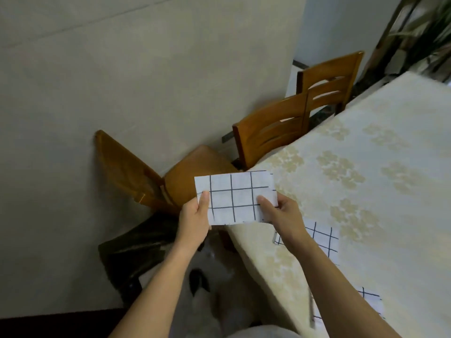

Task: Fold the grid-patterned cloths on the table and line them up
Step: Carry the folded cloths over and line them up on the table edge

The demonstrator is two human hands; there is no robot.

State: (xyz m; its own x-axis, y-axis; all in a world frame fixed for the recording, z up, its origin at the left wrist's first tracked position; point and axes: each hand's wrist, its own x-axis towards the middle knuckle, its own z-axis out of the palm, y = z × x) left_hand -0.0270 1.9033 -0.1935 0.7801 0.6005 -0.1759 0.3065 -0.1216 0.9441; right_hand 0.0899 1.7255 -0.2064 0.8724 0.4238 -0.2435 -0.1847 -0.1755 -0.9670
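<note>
Pale beige wall [122, 69] at the back and on the left, green plant [427, 20] in the far right corner. Long bench [366, 167] under a cream flowered cover, filling the right side. Three brown wooden chairs [268, 132] along its left edge, the nearest one turned toward the wall. Something dark and shiny on the floor [136, 247] below that chair, not clear what.

In the air over the near left edge of the bench, partly in front of the chair seat: held grid cloth [239, 198], a white flat rectangle with dark lines. Second grid cloth [322, 237] flat on the bench, partly hidden under the right forearm. Third grid cloth [371, 303] also on the bench, closer to the body.

Left hand [195, 220] gripping the left short side of the held grid cloth, right hand [283, 213] gripping the right short side. Thumbs [203, 201] pressed on the front, fingers hidden behind the cloth.
</note>
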